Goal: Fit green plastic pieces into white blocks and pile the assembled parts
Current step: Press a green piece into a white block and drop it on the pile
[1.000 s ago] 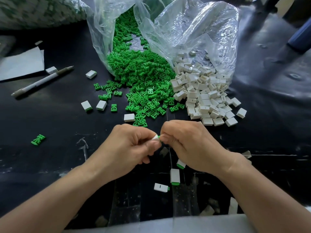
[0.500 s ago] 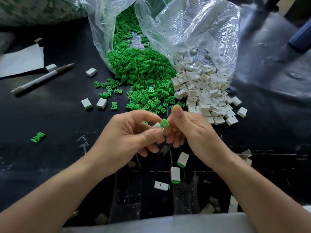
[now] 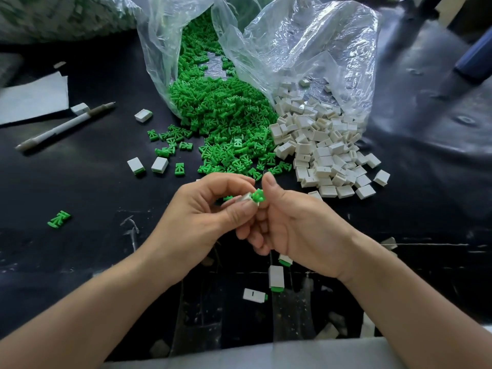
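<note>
**Left hand** (image 3: pixel 202 217): centre frame, thumb and forefinger pinching a white block (image 3: pixel 243 198).

**Green piece** (image 3: pixel 258 195): bright green, ribbed, seated at the block's open end and partly protruding.

**Right hand** (image 3: pixel 298 230): fingers curled, forefinger against the green piece, thumb raised off it.

**Assembled parts** (image 3: pixel 276 278): white blocks with a green edge showing. Three lie loose just below the hands, one with a dark slit on its face. Two more lie side by side at left of centre (image 3: pixel 136 165).

**Green heap** (image 3: pixel 221 115): many identical pieces spilling from the mouth of a clear plastic bag (image 3: pixel 306 43) at upper centre.

**White heap** (image 3: pixel 324 145): small hollow rectangular blocks, touching the green heap's right side, partly under the same clear plastic.

**Stray green piece** (image 3: pixel 59 219): alone at left, well apart from the heap.

**Pen** (image 3: pixel 64 126): white barrel, lying aslant at upper left, beside a pale sheet of paper (image 3: pixel 32 97).

**Table** (image 3: pixel 80 195): black, scuffed surface under everything.
</note>
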{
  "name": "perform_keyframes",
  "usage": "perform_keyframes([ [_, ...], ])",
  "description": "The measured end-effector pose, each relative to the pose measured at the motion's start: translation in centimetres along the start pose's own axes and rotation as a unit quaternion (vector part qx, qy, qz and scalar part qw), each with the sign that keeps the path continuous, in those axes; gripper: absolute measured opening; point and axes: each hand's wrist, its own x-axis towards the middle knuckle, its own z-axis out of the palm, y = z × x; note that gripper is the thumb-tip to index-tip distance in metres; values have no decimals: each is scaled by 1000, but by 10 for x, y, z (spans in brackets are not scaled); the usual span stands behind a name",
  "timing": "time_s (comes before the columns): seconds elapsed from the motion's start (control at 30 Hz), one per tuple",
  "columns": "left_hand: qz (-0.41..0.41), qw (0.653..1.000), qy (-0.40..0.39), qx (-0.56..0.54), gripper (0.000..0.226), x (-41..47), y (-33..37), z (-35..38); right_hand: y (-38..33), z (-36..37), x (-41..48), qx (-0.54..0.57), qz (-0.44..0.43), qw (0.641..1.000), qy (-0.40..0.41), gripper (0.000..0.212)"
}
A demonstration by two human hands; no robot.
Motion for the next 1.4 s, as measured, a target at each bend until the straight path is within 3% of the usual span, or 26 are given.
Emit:
perform_keyframes([
  [0.13,19,999,-21,15,23,0,-1,-1,2,1,0,-6,-10,1000,24,46],
  [0.57,54,995,-1,79,19,1,-3,-3,5,6,-1,-40,-17,997,56,40],
  [1.0,1,1000,11,12,18,0,0,-4,3,1,0,-5,-5,999,44,34],
  [1.4,-21,1000,7,16,16,0,2,-7,1,-1,-2,-124,-15,990,58,35],
])
